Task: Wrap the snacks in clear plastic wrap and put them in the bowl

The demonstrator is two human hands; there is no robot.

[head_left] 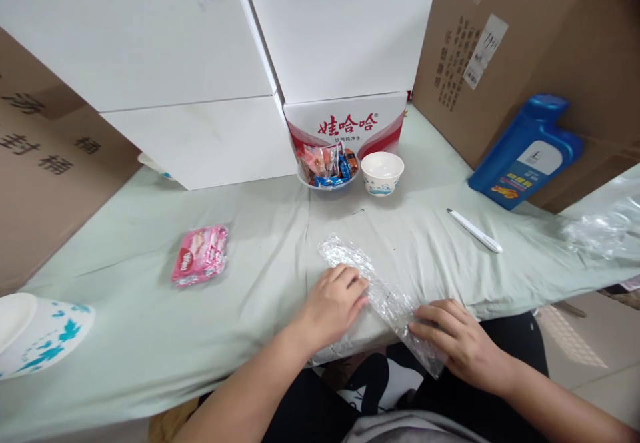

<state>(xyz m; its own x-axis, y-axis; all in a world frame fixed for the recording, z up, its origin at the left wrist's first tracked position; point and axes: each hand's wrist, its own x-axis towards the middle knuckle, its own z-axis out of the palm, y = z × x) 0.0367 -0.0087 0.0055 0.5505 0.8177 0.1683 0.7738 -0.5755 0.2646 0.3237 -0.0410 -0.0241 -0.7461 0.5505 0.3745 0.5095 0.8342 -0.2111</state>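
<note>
A clear crinkled plastic bag (373,281) lies across the front edge of the pale green cloth-covered table (150,336). My left hand (333,306) rests on its middle part with fingers curled down onto the plastic. At the bag's near end, which hangs over the table edge, my right hand (457,343) pinches the plastic. A pink snack packet (200,255) lies to the left, apart from both hands.
At the back, a bowl of wrapped sweets (327,166) stands beside an empty white bowl (382,173). A white pen (473,230) and a blue bottle (527,153) lie right. Cardboard and white boxes ring the table. A patterned bowl (40,336) sits far left.
</note>
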